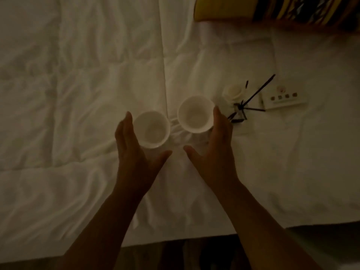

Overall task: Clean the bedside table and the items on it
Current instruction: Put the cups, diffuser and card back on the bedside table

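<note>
Dim and blurry, detail poor
Fingers straight: left hand (134, 145) by left cup (152, 129), right hand (216, 145) by right cup (194, 114); contact unclear. Striped pillow (272, 8) cut off. White duvet (78, 94).

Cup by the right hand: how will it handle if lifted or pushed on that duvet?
The cup looks like glazed ceramic: probably rigid, smooth, breakable. It stands on the soft, wrinkled duvet, so a push likely tips it rather than slides it. The right hand beside it could probably span it.
</note>
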Available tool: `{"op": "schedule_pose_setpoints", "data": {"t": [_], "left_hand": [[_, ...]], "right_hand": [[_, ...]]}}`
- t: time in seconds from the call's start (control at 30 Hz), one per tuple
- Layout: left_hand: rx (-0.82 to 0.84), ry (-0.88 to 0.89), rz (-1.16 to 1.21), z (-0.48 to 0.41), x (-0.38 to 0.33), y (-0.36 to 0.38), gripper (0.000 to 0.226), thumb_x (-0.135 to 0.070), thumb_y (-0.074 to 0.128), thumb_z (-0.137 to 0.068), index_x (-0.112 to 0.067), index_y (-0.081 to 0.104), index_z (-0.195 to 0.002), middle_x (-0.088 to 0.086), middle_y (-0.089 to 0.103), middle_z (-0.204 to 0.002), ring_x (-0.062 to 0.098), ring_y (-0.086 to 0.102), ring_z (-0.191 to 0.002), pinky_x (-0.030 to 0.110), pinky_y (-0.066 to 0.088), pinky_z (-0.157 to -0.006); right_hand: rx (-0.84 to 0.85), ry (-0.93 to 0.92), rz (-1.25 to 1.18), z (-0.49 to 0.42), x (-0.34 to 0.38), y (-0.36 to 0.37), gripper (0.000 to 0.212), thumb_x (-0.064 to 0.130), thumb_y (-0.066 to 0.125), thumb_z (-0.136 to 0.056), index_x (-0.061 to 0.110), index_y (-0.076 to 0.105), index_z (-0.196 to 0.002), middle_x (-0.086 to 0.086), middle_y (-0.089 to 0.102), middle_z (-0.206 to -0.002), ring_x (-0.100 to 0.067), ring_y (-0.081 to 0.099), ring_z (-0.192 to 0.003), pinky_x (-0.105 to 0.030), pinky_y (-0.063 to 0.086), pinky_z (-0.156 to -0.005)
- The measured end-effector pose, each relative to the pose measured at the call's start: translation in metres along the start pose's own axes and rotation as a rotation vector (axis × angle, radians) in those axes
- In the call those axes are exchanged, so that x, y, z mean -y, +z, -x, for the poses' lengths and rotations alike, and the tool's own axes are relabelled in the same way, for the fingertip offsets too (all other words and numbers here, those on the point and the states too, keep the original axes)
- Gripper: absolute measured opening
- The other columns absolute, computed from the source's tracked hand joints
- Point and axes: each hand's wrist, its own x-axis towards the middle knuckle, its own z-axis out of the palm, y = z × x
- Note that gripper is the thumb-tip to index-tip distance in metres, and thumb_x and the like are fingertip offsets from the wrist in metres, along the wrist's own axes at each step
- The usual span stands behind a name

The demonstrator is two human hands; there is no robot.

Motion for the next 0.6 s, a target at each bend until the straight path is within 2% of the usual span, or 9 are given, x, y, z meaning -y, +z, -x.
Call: {"op": "schedule_pose_setpoints", "data": {"t": [0.07, 0.13, 0.2, 0.23, 0.3, 0.37, 0.47, 0.57, 0.6], "left_hand": [[-0.012, -0.022, 0.043, -0.004, 0.001, 0.004, 0.124, -0.053, 0.083, -0.062, -0.029, 0.001, -0.151, -0.002, 0.015, -0.155, -0.004, 0.02, -0.132, 0.022, 0.03, -0.1], [-0.015, -0.047, 0.082, -0.007, 0.0, 0.007, 0.122, -0.062, 0.079, -0.061, -0.032, 0.002, -0.151, -0.003, 0.019, -0.155, -0.003, 0.024, -0.132, 0.026, 0.031, -0.1], [-0.017, -0.074, 0.096, -0.012, -0.002, 0.01, 0.119, -0.071, 0.073, -0.061, -0.034, 0.004, -0.15, -0.005, 0.023, -0.155, 0.004, 0.03, -0.135, 0.03, 0.033, -0.103], [-0.022, -0.088, 0.093, -0.015, -0.003, 0.01, 0.117, -0.073, 0.071, -0.061, -0.033, 0.007, -0.15, -0.006, 0.027, -0.154, 0.003, 0.031, -0.135, 0.025, 0.032, -0.104], [-0.032, -0.087, 0.076, -0.022, -0.005, 0.008, 0.109, -0.067, 0.072, -0.063, -0.023, 0.02, -0.148, -0.008, 0.037, -0.145, -0.01, 0.031, -0.123, -0.001, 0.026, -0.095], [-0.015, -0.082, 0.062, -0.026, -0.004, 0.003, 0.101, -0.052, 0.08, -0.063, -0.014, 0.031, -0.143, -0.009, 0.041, -0.134, -0.014, 0.033, -0.111, -0.01, 0.025, -0.083], [0.034, -0.088, 0.076, -0.031, -0.005, -0.01, 0.097, -0.044, 0.085, -0.062, -0.015, 0.035, -0.14, -0.006, 0.046, -0.133, -0.008, 0.041, -0.11, -0.007, 0.03, -0.082], [0.109, -0.072, 0.091, -0.022, -0.014, -0.025, 0.095, -0.044, 0.084, -0.061, -0.018, 0.037, -0.139, -0.004, 0.049, -0.133, 0.004, 0.049, -0.114, 0.008, 0.036, -0.087], [0.135, -0.055, 0.08, -0.017, -0.019, -0.029, 0.094, -0.042, 0.084, -0.061, -0.018, 0.038, -0.139, -0.003, 0.051, -0.132, 0.007, 0.051, -0.114, 0.014, 0.039, -0.087]], "right_hand": [[-0.046, -0.032, -0.008, -0.005, 0.002, 0.008, 0.113, 0.035, 0.081, -0.069, 0.028, 0.005, -0.152, -0.003, 0.019, -0.153, -0.011, 0.027, -0.139, -0.018, 0.034, -0.101], [-0.064, -0.044, -0.03, -0.013, 0.007, 0.014, 0.111, 0.035, 0.081, -0.07, 0.025, 0.006, -0.152, -0.003, 0.021, -0.152, -0.002, 0.024, -0.137, -0.007, 0.026, -0.103], [-0.074, -0.041, -0.034, -0.023, 0.011, 0.02, 0.11, 0.036, 0.081, -0.071, 0.024, 0.008, -0.152, -0.004, 0.026, -0.15, 0.009, 0.023, -0.129, 0.007, 0.022, -0.096], [-0.083, -0.035, -0.035, -0.027, 0.013, 0.022, 0.109, 0.038, 0.081, -0.072, 0.023, 0.009, -0.152, -0.005, 0.03, -0.148, 0.012, 0.023, -0.125, 0.009, 0.02, -0.093], [-0.105, -0.016, -0.016, -0.034, 0.017, 0.025, 0.103, 0.042, 0.079, -0.074, 0.022, 0.013, -0.151, -0.005, 0.037, -0.145, 0.014, 0.025, -0.12, 0.01, 0.022, -0.09], [-0.121, 0.004, -0.001, -0.034, 0.02, 0.026, 0.099, 0.044, 0.077, -0.074, 0.024, 0.017, -0.149, -0.003, 0.039, -0.144, 0.007, 0.032, -0.124, 0.004, 0.027, -0.092], [-0.147, 0.026, 0.002, -0.024, 0.022, 0.022, 0.098, 0.048, 0.077, -0.07, 0.025, 0.021, -0.147, 0.002, 0.041, -0.144, -0.005, 0.04, -0.129, -0.004, 0.029, -0.096], [-0.127, 0.078, -0.036, 0.0, 0.025, 0.008, 0.101, 0.053, 0.077, -0.066, 0.03, 0.02, -0.147, 0.006, 0.043, -0.142, 0.004, 0.038, -0.125, -0.009, 0.033, -0.094], [-0.114, 0.101, -0.044, 0.01, 0.027, 0.001, 0.102, 0.054, 0.077, -0.066, 0.032, 0.019, -0.147, 0.008, 0.043, -0.141, 0.008, 0.035, -0.124, -0.007, 0.032, -0.092]]}}
